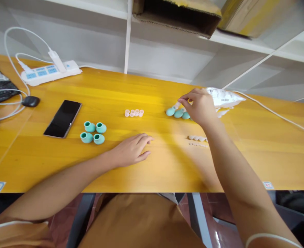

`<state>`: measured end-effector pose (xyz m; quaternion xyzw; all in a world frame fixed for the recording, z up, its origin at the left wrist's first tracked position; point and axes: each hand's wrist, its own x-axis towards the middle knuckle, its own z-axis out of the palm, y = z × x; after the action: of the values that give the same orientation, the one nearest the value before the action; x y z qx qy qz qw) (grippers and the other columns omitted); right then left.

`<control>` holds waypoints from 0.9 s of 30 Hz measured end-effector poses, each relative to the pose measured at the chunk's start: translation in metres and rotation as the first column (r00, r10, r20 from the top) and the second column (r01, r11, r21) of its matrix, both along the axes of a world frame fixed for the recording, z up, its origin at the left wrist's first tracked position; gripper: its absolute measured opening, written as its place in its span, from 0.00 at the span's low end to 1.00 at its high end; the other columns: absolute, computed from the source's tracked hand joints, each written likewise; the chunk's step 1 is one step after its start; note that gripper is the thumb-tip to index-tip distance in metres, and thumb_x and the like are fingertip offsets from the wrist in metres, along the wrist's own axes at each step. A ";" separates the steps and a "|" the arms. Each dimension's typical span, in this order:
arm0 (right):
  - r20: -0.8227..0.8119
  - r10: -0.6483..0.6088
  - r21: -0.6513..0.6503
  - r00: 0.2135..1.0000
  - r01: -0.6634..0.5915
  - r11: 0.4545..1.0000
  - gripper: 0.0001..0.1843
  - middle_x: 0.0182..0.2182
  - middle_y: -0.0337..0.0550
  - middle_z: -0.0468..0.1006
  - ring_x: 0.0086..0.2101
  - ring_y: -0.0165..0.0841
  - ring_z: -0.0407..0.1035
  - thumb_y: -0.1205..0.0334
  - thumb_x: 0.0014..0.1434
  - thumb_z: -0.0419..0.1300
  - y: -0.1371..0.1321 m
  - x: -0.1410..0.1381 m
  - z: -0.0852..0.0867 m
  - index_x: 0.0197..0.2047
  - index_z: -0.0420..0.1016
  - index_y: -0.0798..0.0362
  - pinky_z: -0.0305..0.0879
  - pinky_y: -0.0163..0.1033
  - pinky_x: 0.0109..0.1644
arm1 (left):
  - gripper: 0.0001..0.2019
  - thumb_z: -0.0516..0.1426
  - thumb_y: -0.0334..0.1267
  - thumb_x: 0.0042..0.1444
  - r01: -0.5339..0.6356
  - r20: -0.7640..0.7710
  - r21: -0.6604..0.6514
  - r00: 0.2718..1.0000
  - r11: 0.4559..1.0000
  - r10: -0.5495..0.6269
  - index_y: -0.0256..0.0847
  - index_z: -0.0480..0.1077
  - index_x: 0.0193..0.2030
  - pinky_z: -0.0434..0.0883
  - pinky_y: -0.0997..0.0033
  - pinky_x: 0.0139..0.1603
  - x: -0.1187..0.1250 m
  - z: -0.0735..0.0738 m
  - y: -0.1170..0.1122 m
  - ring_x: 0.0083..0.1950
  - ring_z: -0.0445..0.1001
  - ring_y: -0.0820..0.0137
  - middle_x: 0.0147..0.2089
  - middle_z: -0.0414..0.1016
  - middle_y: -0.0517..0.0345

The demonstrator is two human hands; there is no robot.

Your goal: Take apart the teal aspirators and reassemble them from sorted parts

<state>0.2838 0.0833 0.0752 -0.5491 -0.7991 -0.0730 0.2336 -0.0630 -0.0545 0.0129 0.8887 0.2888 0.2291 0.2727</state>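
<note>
My right hand (198, 106) hovers at the right of the yellow table (152, 165), its fingers pinched on a small pale piece (177, 104) just above a row of teal rubber caps (177, 112). My left hand (132, 150) rests flat on the table near the middle, fingers loosely stretched, holding nothing. Several teal cups (93, 132) stand in a cluster to its left. A short row of small white caps (134, 113) lies beyond it. Another row of white pieces (197, 138) sits under my right forearm.
A black phone (63, 118) lies left of the teal cups. A white power strip (50, 72) with cables sits at the back left beside a black mouse (30, 101). A clear plastic bag (223, 97) lies behind my right hand. White shelving stands at the back.
</note>
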 end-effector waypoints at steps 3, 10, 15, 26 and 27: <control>0.003 0.018 0.010 1.000 -0.018 1.000 0.12 0.39 0.50 0.84 0.40 0.49 0.75 0.51 0.75 0.63 -0.004 -0.004 0.003 0.43 0.86 0.44 0.72 0.58 0.53 | 0.17 0.59 0.38 0.75 0.002 -0.004 -0.005 1.000 1.000 -0.002 0.42 0.64 0.66 0.80 0.51 0.63 0.001 0.001 -0.001 0.56 0.82 0.56 0.61 0.79 0.43; -0.048 -0.023 0.224 0.999 0.033 0.974 0.14 0.40 0.49 0.84 0.43 0.45 0.75 0.51 0.78 0.59 -0.033 -0.013 0.024 0.45 0.84 0.46 0.72 0.54 0.55 | 0.17 0.59 0.37 0.75 0.011 -0.031 -0.002 0.999 1.000 -0.011 0.40 0.64 0.66 0.79 0.49 0.66 0.001 0.004 -0.001 0.61 0.81 0.53 0.62 0.79 0.42; -0.141 0.033 0.253 0.990 0.004 0.968 0.12 0.40 0.49 0.86 0.35 0.37 0.75 0.59 0.76 0.60 -0.075 0.007 0.037 0.48 0.86 0.51 0.69 0.43 0.40 | 0.16 0.59 0.38 0.75 0.009 -0.048 0.001 0.999 1.000 -0.009 0.42 0.65 0.66 0.79 0.49 0.66 0.001 0.004 -0.001 0.62 0.81 0.53 0.62 0.79 0.43; 0.068 -0.061 -0.274 0.996 0.078 0.958 0.27 0.45 0.54 0.87 0.33 0.45 0.78 0.33 0.76 0.58 -0.136 0.060 -0.026 0.48 0.86 0.47 0.72 0.51 0.39 | 0.14 0.58 0.37 0.76 0.027 -0.044 0.004 0.999 1.000 -0.027 0.40 0.66 0.64 0.79 0.48 0.65 0.002 0.006 -0.001 0.60 0.81 0.53 0.59 0.80 0.43; 0.064 -0.068 -0.280 0.996 0.083 0.956 0.27 0.45 0.55 0.87 0.34 0.46 0.79 0.34 0.76 0.56 -0.136 0.063 -0.030 0.47 0.86 0.46 0.72 0.52 0.40 | 0.13 0.58 0.37 0.76 0.027 -0.044 0.006 0.999 1.000 -0.026 0.41 0.66 0.64 0.79 0.49 0.64 0.002 0.006 -0.001 0.59 0.81 0.53 0.59 0.80 0.43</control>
<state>0.3465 -0.0523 0.0452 -0.6047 -0.7858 0.0182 0.1282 -0.0610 -0.0557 0.0190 0.8981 0.2822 0.2069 0.2663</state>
